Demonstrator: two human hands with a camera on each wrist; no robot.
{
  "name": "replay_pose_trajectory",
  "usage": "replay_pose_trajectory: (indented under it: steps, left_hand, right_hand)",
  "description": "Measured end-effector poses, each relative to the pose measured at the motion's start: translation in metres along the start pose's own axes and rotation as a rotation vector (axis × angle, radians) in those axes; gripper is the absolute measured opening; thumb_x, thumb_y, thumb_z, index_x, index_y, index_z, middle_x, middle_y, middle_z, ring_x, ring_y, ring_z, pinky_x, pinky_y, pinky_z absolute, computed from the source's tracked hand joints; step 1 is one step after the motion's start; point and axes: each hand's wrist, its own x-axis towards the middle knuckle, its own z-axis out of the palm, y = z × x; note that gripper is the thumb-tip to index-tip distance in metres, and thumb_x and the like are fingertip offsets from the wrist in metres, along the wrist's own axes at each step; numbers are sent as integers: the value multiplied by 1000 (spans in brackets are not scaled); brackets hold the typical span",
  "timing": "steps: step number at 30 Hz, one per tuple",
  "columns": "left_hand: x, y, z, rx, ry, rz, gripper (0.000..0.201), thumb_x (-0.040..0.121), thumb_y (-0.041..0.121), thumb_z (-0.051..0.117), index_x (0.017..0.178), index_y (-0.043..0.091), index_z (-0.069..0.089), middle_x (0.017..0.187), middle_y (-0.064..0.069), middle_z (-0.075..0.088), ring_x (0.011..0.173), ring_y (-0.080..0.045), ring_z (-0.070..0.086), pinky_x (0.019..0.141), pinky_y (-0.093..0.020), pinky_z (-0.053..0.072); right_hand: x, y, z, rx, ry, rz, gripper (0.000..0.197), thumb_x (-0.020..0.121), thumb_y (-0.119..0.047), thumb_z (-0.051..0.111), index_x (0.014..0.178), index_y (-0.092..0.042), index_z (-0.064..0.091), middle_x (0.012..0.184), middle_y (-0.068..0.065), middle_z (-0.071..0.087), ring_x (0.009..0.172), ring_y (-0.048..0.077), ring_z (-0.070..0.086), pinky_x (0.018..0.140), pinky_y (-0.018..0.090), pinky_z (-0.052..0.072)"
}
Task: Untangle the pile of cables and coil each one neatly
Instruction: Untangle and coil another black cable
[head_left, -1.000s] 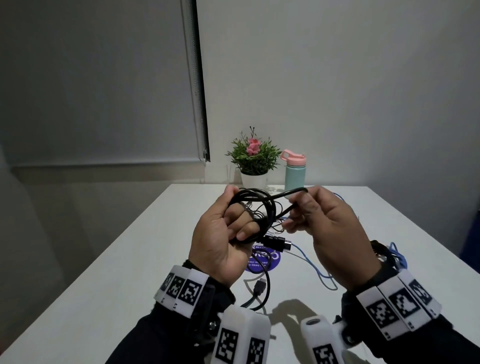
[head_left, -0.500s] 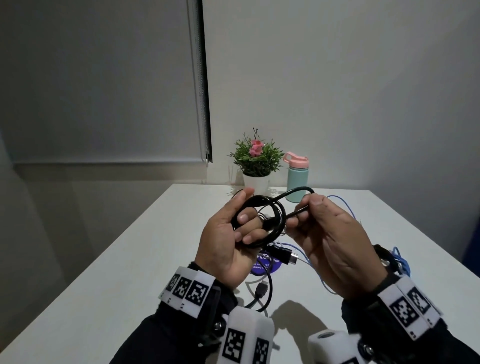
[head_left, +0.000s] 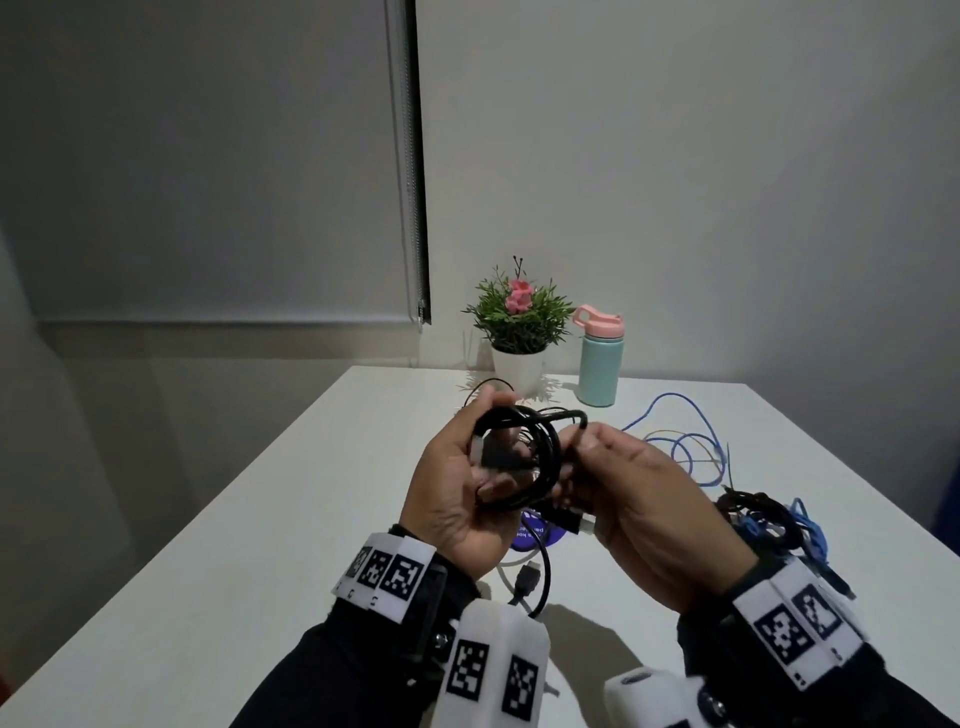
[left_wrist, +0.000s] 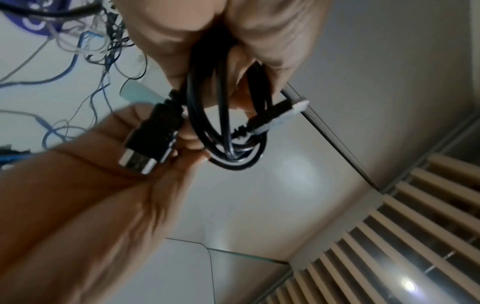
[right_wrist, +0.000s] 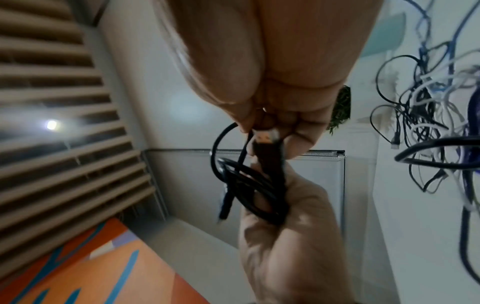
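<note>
At the upper left of the head view a grey roller blind (head_left: 197, 156) is seen drawn down over a window, its dark edge running to the upper centre; a plain pale wall (head_left: 701, 182) fills the right of the frame. A white table (head_left: 218, 545) takes up the lower half.

Left of centre, the left hand (head_left: 457, 493) is held above the table with its fingers curled round a coiled black USB cable (head_left: 540, 462); several loops are gathered in its grasp. In the left wrist view a black plug with a metal tip (left_wrist: 145, 139) is seen lying against the palm. A loose end of black cable with a plug (head_left: 527, 577) hangs below the hand, near the table.

At the back centre of the table stand a small potted plant with a pink flower (head_left: 517, 322) and, just beside it to the right, a teal bottle with a pink lid (head_left: 601, 358). A purple round sticker (head_left: 535, 530) is partly hidden under the hands.

Right of centre, the right hand (head_left: 649, 514) is closed on a strand of the same cable, pinched between thumb and fingers, close against the left hand. Further right, a blue cable (head_left: 691, 447) lies in loose loops on the table, and at the right edge a tangled pile of black and blue cables (head_left: 763, 519) rests beside the right wrist.
</note>
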Motion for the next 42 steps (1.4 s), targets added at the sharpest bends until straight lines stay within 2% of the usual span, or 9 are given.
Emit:
replay_pose_trajectory:
  steps: [7,11,14,18,24,29,32,37,42]
  left_hand:
    - [1,2,2,-66,153,111,29,99,42,57,86,17,64,58,0,59,42,-14,58,42,-23,50]
    - [8,-8,-1,135,329,366,42,101,48,51,74,16,52,46,8,53,35,-6,50,37,-16,42]
    - [6,-13,-2,254,301,420,46,94,59,52,78,16,50,48,12,53,39,-5,51,40,-18,44]
    - [4,-18,-3,438,38,291,57,75,67,68,87,12,55,51,10,48,42,-5,46,47,-23,46]
    - [0,-4,-3,880,-276,199,26,85,34,74,101,13,70,67,2,63,52,-12,51,55,-21,47]
    - [-2,-6,6,640,-147,190,29,99,34,61,105,5,64,70,-3,65,66,-21,64,74,-45,62]
    - [-4,-13,12,546,-35,278,27,99,40,54,98,15,63,59,7,57,57,-11,57,68,-37,59]
    - [-9,-23,18,504,-49,205,43,91,49,58,100,7,61,74,-11,45,71,-23,44,82,-51,48]
    - [-3,-12,8,509,-154,99,24,100,25,54,105,2,49,65,0,49,62,-15,51,77,-37,46]
  right_hand:
    - [-8,1,6,-316,-171,70,34,86,-18,58,116,-6,68,118,28,63,99,27,52,91,46,39]
    - [-13,3,15,-155,-249,218,46,89,-34,57,129,-11,60,130,13,62,111,20,59,91,39,45]
    - [-10,9,24,-234,-111,163,39,91,-41,63,117,-12,66,109,5,72,89,19,64,73,32,54]
    - [-4,4,14,-306,130,95,11,89,-5,59,79,-9,62,74,12,63,55,20,52,48,30,43]
    - [-3,-17,-5,-663,128,9,41,60,-28,64,97,-11,59,82,14,70,54,18,60,51,36,47]
    - [0,-16,-10,-497,120,-90,41,73,-13,74,112,-17,60,92,9,71,75,16,69,60,26,53]
    - [0,-17,-8,-296,26,-113,56,73,-11,82,122,-13,55,97,12,74,93,27,73,77,28,57]
    - [0,-18,-8,-249,62,-150,36,66,-3,82,97,-8,63,84,18,70,80,27,71,71,28,56]
    - [-1,-21,-11,-581,115,-112,21,76,-1,71,70,-20,67,63,-1,65,55,14,61,53,30,52]
